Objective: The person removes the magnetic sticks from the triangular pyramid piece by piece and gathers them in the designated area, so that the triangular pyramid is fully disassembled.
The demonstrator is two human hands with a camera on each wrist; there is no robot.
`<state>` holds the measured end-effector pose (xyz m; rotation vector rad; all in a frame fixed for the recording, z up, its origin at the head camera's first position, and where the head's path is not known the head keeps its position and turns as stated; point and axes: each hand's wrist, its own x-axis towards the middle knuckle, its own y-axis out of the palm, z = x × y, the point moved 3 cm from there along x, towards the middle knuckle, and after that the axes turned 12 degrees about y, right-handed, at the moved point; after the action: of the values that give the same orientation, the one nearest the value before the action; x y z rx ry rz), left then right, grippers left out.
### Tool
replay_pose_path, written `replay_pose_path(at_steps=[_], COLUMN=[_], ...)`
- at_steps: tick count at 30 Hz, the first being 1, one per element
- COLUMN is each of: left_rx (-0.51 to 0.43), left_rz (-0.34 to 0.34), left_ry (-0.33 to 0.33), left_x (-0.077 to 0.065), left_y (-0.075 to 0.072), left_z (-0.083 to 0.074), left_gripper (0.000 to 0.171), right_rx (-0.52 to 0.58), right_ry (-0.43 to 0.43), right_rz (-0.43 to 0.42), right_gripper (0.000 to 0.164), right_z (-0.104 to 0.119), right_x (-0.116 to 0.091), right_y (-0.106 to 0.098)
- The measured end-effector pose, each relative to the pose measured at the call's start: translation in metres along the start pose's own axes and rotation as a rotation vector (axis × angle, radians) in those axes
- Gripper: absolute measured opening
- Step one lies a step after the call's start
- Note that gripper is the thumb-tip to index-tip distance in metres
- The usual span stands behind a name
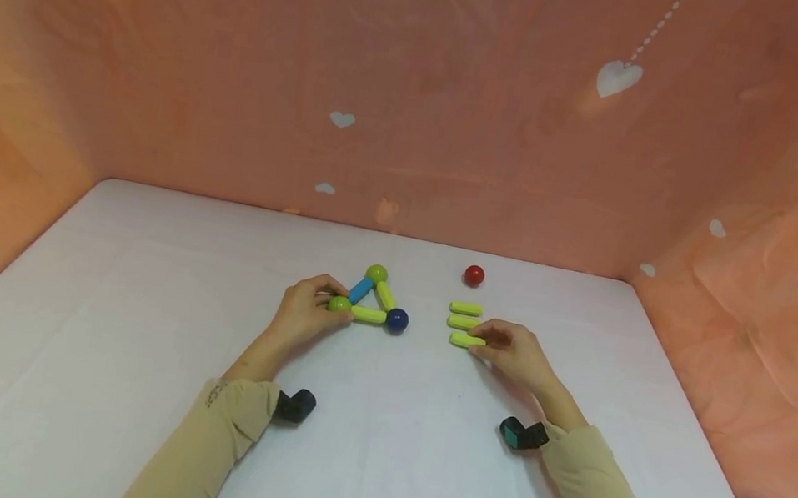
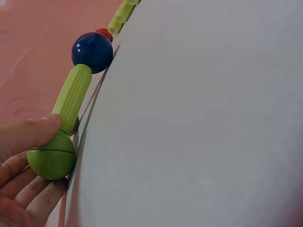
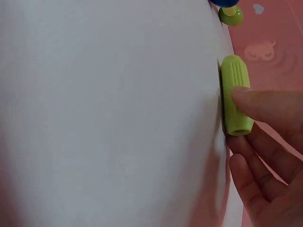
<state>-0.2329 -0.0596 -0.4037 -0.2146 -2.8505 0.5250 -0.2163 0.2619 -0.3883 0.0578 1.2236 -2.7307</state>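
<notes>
A flat triangle of magnetic rods and balls lies on the table, with a blue rod [image 1: 361, 290], two yellow-green rods, a green ball [image 1: 376, 274] at the far corner and a dark blue ball [image 1: 397, 320] at the right. My left hand [image 1: 304, 308] holds the green ball [image 2: 52, 158] at the left corner, thumb on top by the rod joint. To the right, my right hand [image 1: 516, 353] pinches the nearest of three loose yellow-green rods [image 3: 235, 97], its thumb on the rod's side. The other two loose rods [image 1: 466, 308] lie just beyond it.
A red ball [image 1: 474, 276] sits behind the loose rods. The white tabletop [image 1: 373, 447] ends at an orange-pink cloth backdrop [image 1: 420, 92] with white hearts, which also rises on both sides. A dark wrist device [image 1: 295, 406] sits at each sleeve.
</notes>
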Motion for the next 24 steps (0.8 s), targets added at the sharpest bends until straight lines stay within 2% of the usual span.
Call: replay_pose_path(at_steps=[13,18,24], left_rx=[0.001,0.004,0.003], left_rz=[0.002,-0.006,-0.009], left_ry=[-0.007,-0.011,-0.011], left_x=[0.001,0.001,0.001], left_y=[0.001,0.001,0.002], left_z=[0.001,0.002,0.002], left_gripper=[0.032,0.032,0.033], right_rx=[0.006,0.070,0.191], right_ry=[-0.023,-0.037,-0.061], right_rz=[-0.031,-0.046,-0.018], right_gripper=[0.019,0.020,0.022], right_z=[0.007,0.016,0.033], right_x=[0.004,0.008,0.013], right_y=[0.000,0.002,0.018])
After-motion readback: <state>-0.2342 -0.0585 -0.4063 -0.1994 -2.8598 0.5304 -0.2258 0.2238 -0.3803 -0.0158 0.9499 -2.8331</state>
